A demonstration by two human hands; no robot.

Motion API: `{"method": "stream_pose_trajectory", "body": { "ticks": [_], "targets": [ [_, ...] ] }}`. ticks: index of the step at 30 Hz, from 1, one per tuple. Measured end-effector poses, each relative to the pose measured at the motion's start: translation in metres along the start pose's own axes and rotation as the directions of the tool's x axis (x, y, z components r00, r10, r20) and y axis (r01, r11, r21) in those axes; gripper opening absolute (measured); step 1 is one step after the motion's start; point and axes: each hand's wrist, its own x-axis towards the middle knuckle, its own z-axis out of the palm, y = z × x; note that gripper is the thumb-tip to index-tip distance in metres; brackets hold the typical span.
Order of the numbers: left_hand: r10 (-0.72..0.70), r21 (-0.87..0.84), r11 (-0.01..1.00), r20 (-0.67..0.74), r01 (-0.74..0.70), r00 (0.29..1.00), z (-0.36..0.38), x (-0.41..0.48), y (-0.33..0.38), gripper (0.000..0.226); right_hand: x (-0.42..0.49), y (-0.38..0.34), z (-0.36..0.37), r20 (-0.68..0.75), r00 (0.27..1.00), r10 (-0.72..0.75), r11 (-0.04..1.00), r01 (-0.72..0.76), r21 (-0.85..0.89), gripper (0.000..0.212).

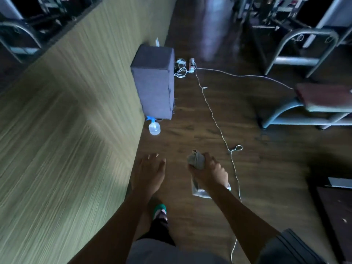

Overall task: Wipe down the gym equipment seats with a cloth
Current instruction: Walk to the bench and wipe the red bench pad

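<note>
My right hand (209, 171) is closed around a bunched grey cloth (196, 160), and part of the cloth hangs below my wrist. My left hand (150, 173) is held out empty with the fingers spread, low over the wooden floor. A clear spray bottle (154, 126) with a blue trigger stands on the floor ahead, against the wall and just in front of a grey upholstered block (154, 79). A dark red padded seat (323, 96) on a grey metal frame sits at the right edge. The whole view is motion-blurred.
A green-beige wall (66, 121) runs along the left. A white cable (215, 117) trails across the floor from a power strip (191, 64). Metal equipment frames (297, 48) stand at the back right. My foot in a green sandal (160, 211) is below.
</note>
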Motion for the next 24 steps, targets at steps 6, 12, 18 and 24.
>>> {"method": "stream_pose_trajectory", "body": {
  "ticks": [6,12,18,24],
  "targets": [
    [0.199,0.030,0.979,-0.002,-0.199,0.980,0.001,0.181,0.028,0.032,0.143,-0.050,-0.008,-0.090,0.986,0.138,0.990,-0.134,0.053,0.051],
    [0.299,-0.050,0.954,0.096,-0.296,0.949,0.039,0.334,0.100,0.041,0.287,-0.031,-0.025,-0.151,0.957,0.250,0.967,-0.238,0.090,0.052],
    [0.349,-0.059,0.937,0.146,-0.345,0.925,0.084,0.468,0.207,0.044,0.443,0.016,-0.069,-0.156,0.934,0.322,0.946,-0.315,0.071,0.049],
    [0.435,-0.047,0.900,0.159,-0.433,0.886,0.112,0.592,0.322,0.046,0.586,0.051,-0.122,-0.196,0.902,0.386,0.923,-0.373,0.098,0.053]
  ]
}}
